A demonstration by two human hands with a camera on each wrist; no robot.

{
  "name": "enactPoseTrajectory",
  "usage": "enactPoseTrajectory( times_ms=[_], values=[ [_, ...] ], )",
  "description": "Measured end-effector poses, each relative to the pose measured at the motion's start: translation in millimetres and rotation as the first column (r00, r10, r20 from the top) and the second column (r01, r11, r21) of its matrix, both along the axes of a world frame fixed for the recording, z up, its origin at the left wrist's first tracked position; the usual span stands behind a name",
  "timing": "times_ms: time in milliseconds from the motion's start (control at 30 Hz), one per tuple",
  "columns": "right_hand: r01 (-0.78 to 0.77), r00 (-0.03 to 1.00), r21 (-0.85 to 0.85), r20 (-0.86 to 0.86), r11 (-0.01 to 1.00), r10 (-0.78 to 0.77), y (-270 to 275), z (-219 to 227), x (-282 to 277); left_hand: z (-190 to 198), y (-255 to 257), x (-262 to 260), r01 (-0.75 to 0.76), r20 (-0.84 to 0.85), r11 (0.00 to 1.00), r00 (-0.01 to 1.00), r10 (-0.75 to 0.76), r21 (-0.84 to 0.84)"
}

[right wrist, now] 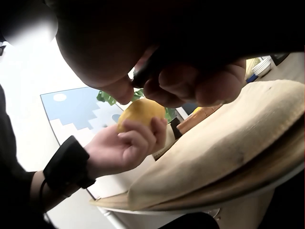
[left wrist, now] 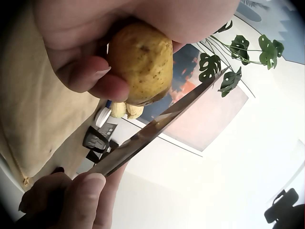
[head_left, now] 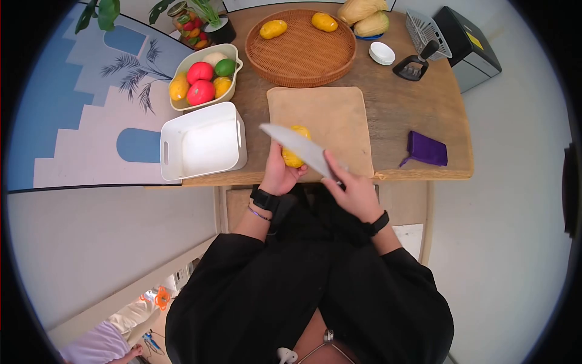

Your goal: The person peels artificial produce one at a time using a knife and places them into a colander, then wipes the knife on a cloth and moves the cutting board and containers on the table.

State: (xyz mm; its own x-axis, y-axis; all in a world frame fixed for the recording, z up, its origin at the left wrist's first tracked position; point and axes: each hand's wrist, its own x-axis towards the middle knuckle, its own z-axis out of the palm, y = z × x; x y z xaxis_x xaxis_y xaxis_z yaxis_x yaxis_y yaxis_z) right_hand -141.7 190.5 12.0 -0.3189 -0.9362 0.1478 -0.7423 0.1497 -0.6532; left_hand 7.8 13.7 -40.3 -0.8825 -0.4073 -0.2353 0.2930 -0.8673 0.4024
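Observation:
A yellow potato [head_left: 293, 159] is gripped by the left hand [head_left: 280, 171] above the near edge of a tan cutting board [head_left: 336, 121]. In the left wrist view the potato [left wrist: 143, 62] shows brownish skin, with the fingers curled round it. The right hand [head_left: 356, 195] grips the dark handle of a large knife [head_left: 297, 143], whose blade points up and left across the potato in the head view. From the left wrist view, the blade [left wrist: 157, 125] lies just beyond the potato's end; whether they touch I cannot tell. The right wrist view shows the right hand [right wrist: 190, 81] in shadow.
A white bin [head_left: 203, 142] and a bowl of fruit and vegetables [head_left: 176, 104] stand left of the board. Behind it a wicker tray [head_left: 297, 57] holds two yellow potatoes. To the right are a purple pouch [head_left: 427, 149], a black-handled tool [head_left: 412, 68] and a white dish [head_left: 382, 53].

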Motion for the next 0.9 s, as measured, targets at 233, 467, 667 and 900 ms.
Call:
enactPoseTrajectory(
  times_ms=[233,467,667,900],
  values=[
    [-0.113,0.985,0.073,-0.119,0.991,0.121,-2.5,-7.4,27.1,-7.2,5.3,-3.5,-0.144,0.133,0.989,0.981,0.138,0.036],
    [-0.065,0.975,0.016,-0.213,0.998,0.067,-6.5,-8.1,20.6,-4.7,8.4,4.0,-0.084,0.208,0.996,0.975,0.079,0.011],
    [-0.017,0.999,0.073,0.046,0.997,0.014,-14.1,-9.8,0.5,8.6,11.0,7.8,-0.084,0.21,0.996,0.973,0.091,-0.043],
    [0.074,0.966,0.261,0.22,0.963,-0.134,-14.1,1.8,-17.7,-4.6,4.4,15.4,-0.04,0.182,0.999,0.982,0.045,-0.028]
  ],
)
